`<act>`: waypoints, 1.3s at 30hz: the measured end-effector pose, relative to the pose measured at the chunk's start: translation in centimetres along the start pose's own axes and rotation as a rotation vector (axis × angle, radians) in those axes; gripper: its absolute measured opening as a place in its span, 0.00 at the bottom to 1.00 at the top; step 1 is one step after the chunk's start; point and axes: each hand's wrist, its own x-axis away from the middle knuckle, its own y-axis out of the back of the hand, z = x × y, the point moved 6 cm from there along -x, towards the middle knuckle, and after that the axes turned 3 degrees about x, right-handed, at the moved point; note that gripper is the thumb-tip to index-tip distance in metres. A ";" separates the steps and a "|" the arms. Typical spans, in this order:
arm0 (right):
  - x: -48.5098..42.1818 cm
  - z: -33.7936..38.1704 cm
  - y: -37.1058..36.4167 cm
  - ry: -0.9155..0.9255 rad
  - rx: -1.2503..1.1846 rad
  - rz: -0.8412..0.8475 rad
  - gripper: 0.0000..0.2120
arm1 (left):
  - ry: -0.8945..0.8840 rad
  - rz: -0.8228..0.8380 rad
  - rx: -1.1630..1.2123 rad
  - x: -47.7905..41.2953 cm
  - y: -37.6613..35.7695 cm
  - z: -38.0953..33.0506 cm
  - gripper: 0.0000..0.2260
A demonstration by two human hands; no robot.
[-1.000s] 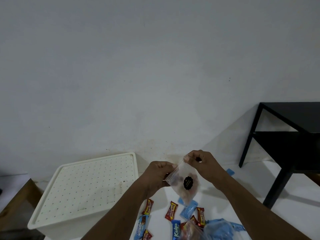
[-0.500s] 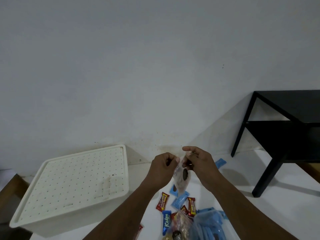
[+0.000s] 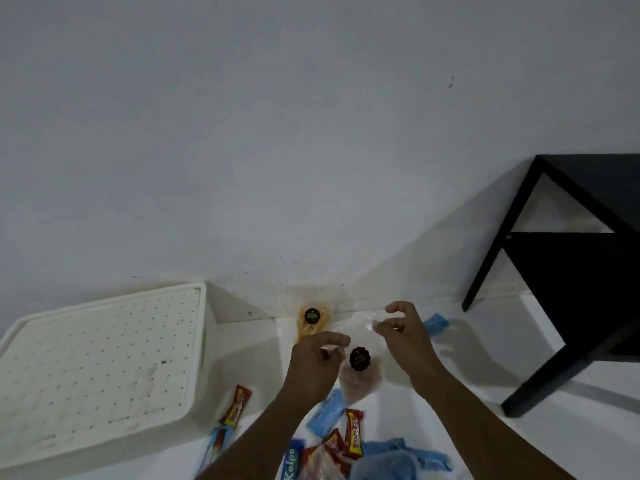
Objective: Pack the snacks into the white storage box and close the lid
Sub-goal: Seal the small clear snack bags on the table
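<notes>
White floor (image 3: 485,341) against a plain white wall (image 3: 311,133), so we're basically packing on the ground. Our left hand (image 3: 313,363) and right hand (image 3: 407,337) each pinch a top corner of a clear snack bag (image 3: 360,375) that has a round black sticker and pinkish stuff inside. It hangs between them, right of the white storage box (image 3: 121,452), whose perforated lid (image 3: 104,358) is on. An orange snack bag (image 3: 313,323) lies far, by the wall. Red bars (image 3: 353,433), blue packets (image 3: 325,415) and a Kalpa bar (image 3: 291,465) are scattered near us. A black table (image 3: 571,271) stands at the right.
</notes>
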 end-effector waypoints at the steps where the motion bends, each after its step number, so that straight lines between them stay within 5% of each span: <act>1: -1.2 -0.8 -0.1 0.006 0.029 0.089 0.07 | 0.026 -0.013 0.012 -1.2 -0.4 0.5 0.15; 4: -5.0 -3.4 -1.0 -0.068 0.068 0.307 0.10 | 0.047 -0.050 -0.001 -5.4 -1.5 1.9 0.16; 14: -16.1 -6.1 -3.4 -0.142 0.140 0.390 0.12 | 0.107 -0.123 -0.236 -14.6 -3.3 6.1 0.14; 19: -15.2 -6.7 -2.4 -0.072 0.300 0.258 0.15 | 0.093 -0.085 -0.334 -12.3 -2.4 7.4 0.14; 27: -4.4 -7.8 -4.9 -0.200 0.302 0.413 0.05 | 0.369 0.259 -0.265 -2.4 -0.4 9.6 0.08; 30: 0.0 -9.2 -7.4 -0.141 0.512 0.462 0.07 | 0.339 0.296 -0.331 1.9 0.7 11.4 0.10; 34: 4.4 -14.6 -10.2 -0.098 1.070 0.520 0.30 | 0.314 0.320 -0.363 6.8 2.0 14.3 0.11; 39: 10.1 -15.1 -11.4 -0.090 1.294 0.467 0.20 | 0.331 0.316 -0.322 10.0 3.8 15.7 0.15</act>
